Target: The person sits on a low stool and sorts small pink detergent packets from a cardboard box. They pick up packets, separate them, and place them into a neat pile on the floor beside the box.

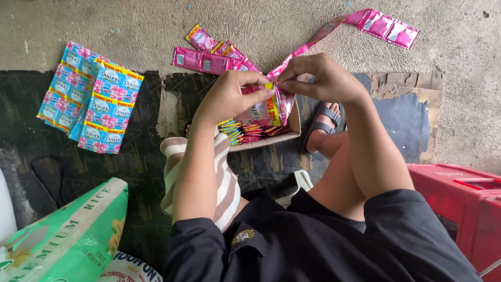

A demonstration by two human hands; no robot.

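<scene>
- Pink sachet strip [271, 107]: pinched between left hand [229, 94] and right hand [323, 78] above cardboard box [293, 122]; both grips clamped.
- Handling: likely light, limp, slippery; best held at sealed edges.

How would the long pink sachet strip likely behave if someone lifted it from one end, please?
The pink sachet strip would probably hang floppy, since it already bends and twists between the floor and the right hand. It looks light: flat, thin packets. Its glossy film may be somewhat slippery.
</scene>
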